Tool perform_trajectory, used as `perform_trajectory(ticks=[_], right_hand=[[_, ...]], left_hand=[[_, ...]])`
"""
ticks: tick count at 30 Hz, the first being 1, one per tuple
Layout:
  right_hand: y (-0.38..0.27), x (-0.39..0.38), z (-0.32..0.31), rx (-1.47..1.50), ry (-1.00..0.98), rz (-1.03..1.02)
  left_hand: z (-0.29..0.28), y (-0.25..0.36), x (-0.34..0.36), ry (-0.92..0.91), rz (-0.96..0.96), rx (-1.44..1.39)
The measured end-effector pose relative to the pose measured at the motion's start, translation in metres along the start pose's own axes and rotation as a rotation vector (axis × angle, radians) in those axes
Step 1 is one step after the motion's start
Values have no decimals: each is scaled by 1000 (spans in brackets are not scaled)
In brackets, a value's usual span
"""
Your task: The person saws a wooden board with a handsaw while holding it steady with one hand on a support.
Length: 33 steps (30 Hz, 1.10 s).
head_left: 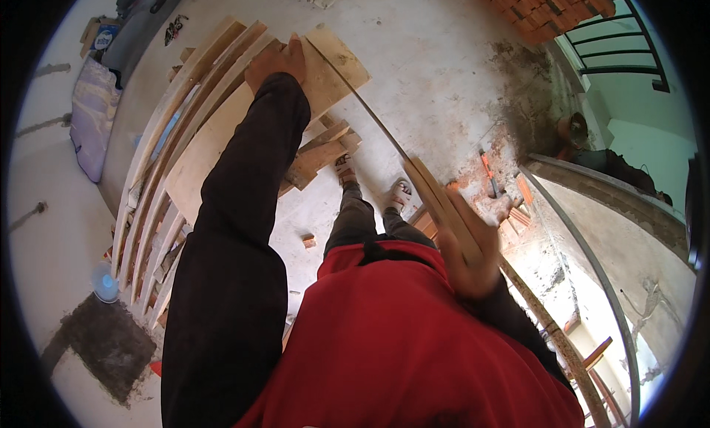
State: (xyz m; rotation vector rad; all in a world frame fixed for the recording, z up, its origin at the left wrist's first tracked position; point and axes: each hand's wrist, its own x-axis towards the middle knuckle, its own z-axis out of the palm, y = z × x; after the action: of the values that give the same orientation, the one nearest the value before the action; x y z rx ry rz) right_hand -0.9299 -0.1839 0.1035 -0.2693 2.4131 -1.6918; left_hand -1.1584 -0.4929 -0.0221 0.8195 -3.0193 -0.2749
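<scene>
My right hand (pixel 473 247), a little blurred, is closed around the wooden handle (pixel 435 199) of a handsaw. The saw's long thin blade (pixel 370 111) runs up and left from it, seen nearly edge-on. Its far end lies over a pale wooden board (pixel 336 58). My left hand (pixel 281 61) grips that board beside the blade, with the arm stretched out; most of its fingertips are hidden. Left of the board, several long timber planks (pixel 166 136) lie side by side. Short wood blocks (pixel 319 156) sit under the board's near side.
Stacked red bricks (pixel 547 10) and a black metal railing (pixel 617 43) are at the far right. An orange-handled tool (pixel 488 169) lies among rubble on the floor. A pole (pixel 551 321) slants along my right side. My feet (pixel 399 195) stand just beyond the wood blocks.
</scene>
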Motion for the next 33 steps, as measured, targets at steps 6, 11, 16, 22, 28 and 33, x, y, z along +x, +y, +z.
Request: perform_trajectory(ticks=[6, 11, 16, 22, 28, 33], right_hand=[[39, 89, 53, -48, 240, -204], [-15, -25, -14, -42, 1, 25], [7, 46, 26, 13, 43, -27], [1, 53, 26, 126, 47, 89], [-4, -2, -20, -105, -10, -105], [14, 93, 51, -12, 102, -52]], left_hand=[[4, 19, 0, 51, 113, 18], [-5, -2, 1, -65, 4, -24], [-5, 8, 6, -125, 21, -9], [3, 3, 3, -18, 46, 7], [-2, 0, 2, -34, 0, 13], [-9, 21, -3, -66, 58, -70]])
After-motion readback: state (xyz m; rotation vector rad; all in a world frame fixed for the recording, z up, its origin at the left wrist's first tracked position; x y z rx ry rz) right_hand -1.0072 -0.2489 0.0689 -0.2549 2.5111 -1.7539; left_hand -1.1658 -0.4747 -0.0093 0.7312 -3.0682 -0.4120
